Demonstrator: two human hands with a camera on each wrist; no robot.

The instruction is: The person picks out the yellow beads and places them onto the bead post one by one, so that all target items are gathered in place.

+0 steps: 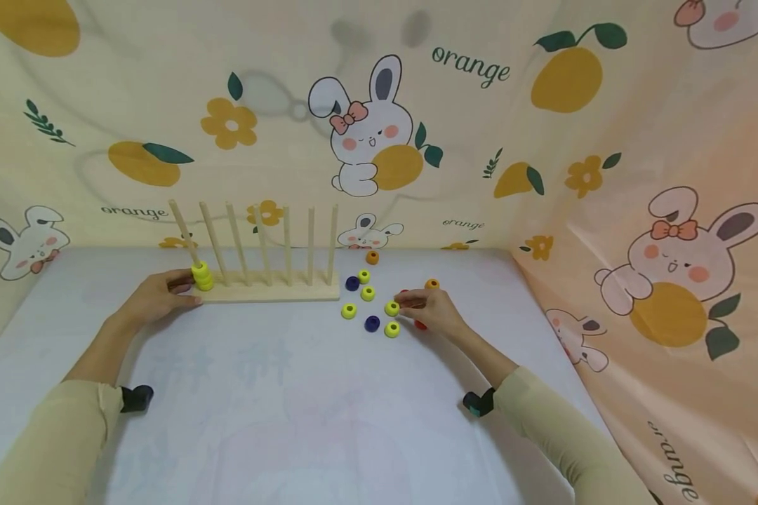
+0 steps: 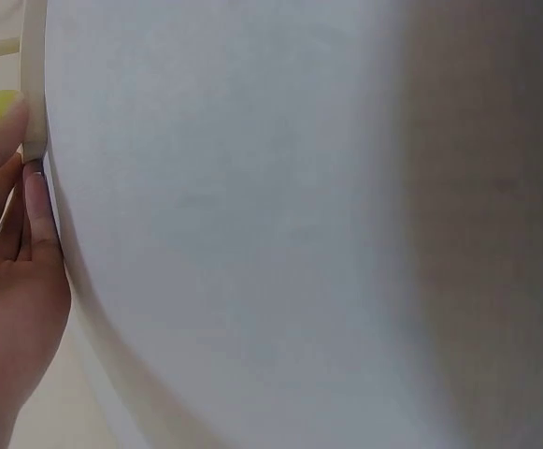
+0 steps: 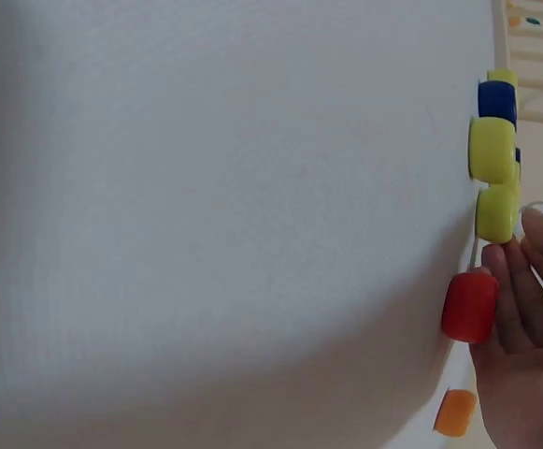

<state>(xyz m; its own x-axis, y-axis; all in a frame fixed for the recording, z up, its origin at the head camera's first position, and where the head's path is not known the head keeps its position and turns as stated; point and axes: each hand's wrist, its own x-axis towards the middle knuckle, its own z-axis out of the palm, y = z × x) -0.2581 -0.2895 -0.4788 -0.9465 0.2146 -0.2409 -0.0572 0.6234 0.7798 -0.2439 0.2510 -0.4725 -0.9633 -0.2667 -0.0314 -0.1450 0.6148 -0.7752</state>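
At the back left stands a wooden peg rack [image 1: 278, 292], a long base with several upright pegs. Yellow beads [image 1: 203, 278] are stacked on its leftmost peg. My left hand [image 1: 154, 300] holds the left end of the base, thumb at the front and fingers behind. The left wrist view shows those fingers at the base's end, beside the yellow beads [image 2: 0, 110]. My right hand [image 1: 434, 313] reaches into the loose beads, its thumb and fingertips right at the edge of a yellow bead [image 1: 391, 308]. A red bead [image 3: 469, 307] lies beneath that hand, partly hidden in the head view.
More loose beads lie right of the rack: yellow ones [image 1: 349, 311], dark blue ones [image 1: 372, 323] and orange ones [image 1: 372, 257]. They rest on a white tabletop [image 1: 328, 407]. Printed cloth [image 1: 467, 140] rises behind the table and along its right side.
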